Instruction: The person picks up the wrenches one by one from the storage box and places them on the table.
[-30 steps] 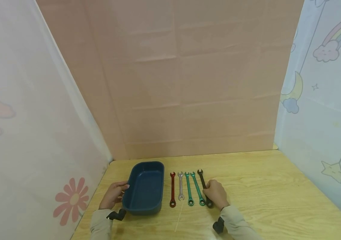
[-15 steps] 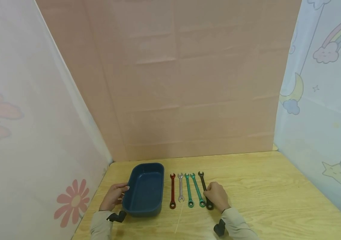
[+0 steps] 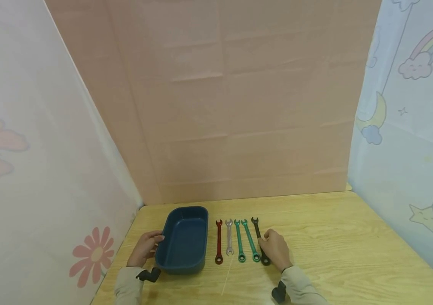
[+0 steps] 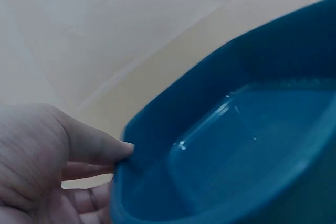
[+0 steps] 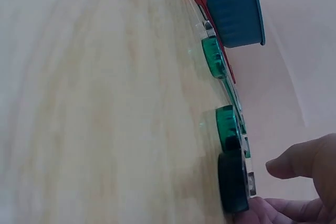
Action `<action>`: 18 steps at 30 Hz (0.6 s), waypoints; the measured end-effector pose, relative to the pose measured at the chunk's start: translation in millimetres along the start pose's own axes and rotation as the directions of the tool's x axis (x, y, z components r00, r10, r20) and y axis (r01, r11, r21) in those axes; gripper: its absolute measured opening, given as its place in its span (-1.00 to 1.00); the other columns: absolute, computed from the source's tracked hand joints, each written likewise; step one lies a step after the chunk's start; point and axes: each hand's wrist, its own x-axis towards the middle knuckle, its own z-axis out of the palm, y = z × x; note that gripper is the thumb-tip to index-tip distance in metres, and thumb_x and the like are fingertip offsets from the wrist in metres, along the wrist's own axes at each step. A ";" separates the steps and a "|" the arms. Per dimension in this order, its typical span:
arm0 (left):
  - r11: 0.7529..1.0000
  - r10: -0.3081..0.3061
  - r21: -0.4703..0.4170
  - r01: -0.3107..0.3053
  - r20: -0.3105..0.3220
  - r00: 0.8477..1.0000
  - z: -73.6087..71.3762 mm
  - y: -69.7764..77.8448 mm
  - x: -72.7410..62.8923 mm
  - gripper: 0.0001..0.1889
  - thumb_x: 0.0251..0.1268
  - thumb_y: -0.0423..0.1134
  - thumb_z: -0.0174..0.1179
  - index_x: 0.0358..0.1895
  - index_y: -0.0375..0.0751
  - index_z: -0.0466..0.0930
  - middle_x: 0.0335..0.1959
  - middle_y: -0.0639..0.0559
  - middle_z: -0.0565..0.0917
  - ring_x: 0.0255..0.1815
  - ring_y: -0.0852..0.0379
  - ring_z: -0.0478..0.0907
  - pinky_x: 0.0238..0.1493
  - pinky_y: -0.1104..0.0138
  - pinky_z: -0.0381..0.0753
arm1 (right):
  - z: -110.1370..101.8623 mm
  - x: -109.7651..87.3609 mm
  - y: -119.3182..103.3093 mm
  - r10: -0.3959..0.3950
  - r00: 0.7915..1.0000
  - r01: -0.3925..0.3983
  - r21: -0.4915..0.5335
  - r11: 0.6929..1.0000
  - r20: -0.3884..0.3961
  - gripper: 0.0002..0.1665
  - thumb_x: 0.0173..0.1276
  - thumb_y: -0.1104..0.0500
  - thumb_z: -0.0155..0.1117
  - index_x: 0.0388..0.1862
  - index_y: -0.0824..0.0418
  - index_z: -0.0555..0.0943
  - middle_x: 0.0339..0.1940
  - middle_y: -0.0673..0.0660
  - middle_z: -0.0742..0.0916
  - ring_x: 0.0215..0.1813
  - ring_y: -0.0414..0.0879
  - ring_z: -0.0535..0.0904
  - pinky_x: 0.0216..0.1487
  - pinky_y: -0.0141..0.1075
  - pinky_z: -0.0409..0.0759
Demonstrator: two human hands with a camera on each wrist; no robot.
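My left hand (image 3: 145, 249) holds the left side of a dark blue rectangular tub (image 3: 184, 241). In the left wrist view the thumb (image 4: 107, 148) laps over the rim while the other fingers stay outside, partly hidden by the wall. At the right end of a row of wrenches, my right hand (image 3: 275, 248) rests beside a black combination wrench (image 3: 256, 228), fingertips at its shaft. The right wrist view shows its thumb (image 5: 291, 164) raised apart from the wrench and the fingers low against the far side. Part of the shaft is hidden behind the hand.
Left of the black wrench lie two green ratchet wrenches (image 3: 240, 242), a silver open-end wrench (image 3: 229, 238) and a red wrench (image 3: 219, 241), roughly parallel on the wooden table (image 3: 323, 241). A pink backdrop (image 3: 239, 106) rises behind; patterned curtains stand at both sides.
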 end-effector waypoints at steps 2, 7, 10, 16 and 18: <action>1.000 0.005 0.001 -0.005 -0.020 1.000 1.3 1.9 1.5 -0.56 0.38 -0.33 0.15 0.24 -0.53 0.48 -0.31 -0.12 0.66 -0.47 0.08 0.56 -0.41 0.22 0.59 | -0.2 1.9 -1.4 -0.002 1.000 0.002 0.003 1.000 -0.018 -0.69 0.28 0.16 0.31 -0.22 0.44 0.63 -0.60 0.06 0.62 -0.66 -0.15 0.37 -0.66 -0.30 0.30; 0.999 0.035 -0.004 -0.035 -0.064 0.997 6.0 4.0 5.8 -0.56 0.37 -0.34 0.17 0.21 -0.60 0.47 -0.35 -0.09 0.66 -0.49 0.12 0.56 -0.41 0.26 0.57 | -2.9 6.8 -5.0 -0.014 0.999 0.015 0.005 1.000 -0.053 -0.63 0.32 0.12 0.30 -0.10 0.44 0.63 -0.47 0.11 0.70 -0.62 -0.16 0.46 -0.65 -0.29 0.38; 0.999 0.050 0.012 -0.049 -0.093 0.994 7.9 2.4 5.5 -0.59 0.41 -0.29 0.17 0.14 -0.60 0.53 -0.45 -0.01 0.62 -0.55 0.16 0.51 -0.45 0.28 0.55 | -4.8 7.7 -8.0 -0.025 0.998 0.025 0.006 1.000 -0.053 -0.58 0.34 0.10 0.30 0.00 0.42 0.62 -0.40 0.15 0.70 -0.58 -0.13 0.51 -0.63 -0.26 0.42; 0.963 0.214 0.215 -0.161 -0.247 0.945 8.7 1.8 5.5 -0.56 0.50 -0.11 0.09 -0.09 -0.56 0.63 -0.52 -0.07 0.58 -0.57 0.11 0.50 -0.51 0.27 0.52 | -5.6 9.0 -14.9 -0.084 0.993 0.082 -0.030 0.996 -0.080 -0.50 0.35 0.06 0.32 0.13 0.37 0.59 -0.16 0.29 0.70 -0.34 0.03 0.62 -0.51 -0.19 0.51; 0.913 0.337 0.339 -0.227 -0.316 0.887 11.0 4.1 5.6 -0.55 0.51 -0.09 0.07 -0.17 -0.54 0.63 -0.47 -0.15 0.60 -0.51 0.03 0.53 -0.44 0.19 0.53 | -5.5 9.5 -16.8 -0.120 0.987 0.114 -0.062 0.992 -0.106 -0.47 0.33 0.05 0.34 0.14 0.38 0.58 -0.10 0.33 0.69 -0.21 0.14 0.63 -0.36 -0.09 0.56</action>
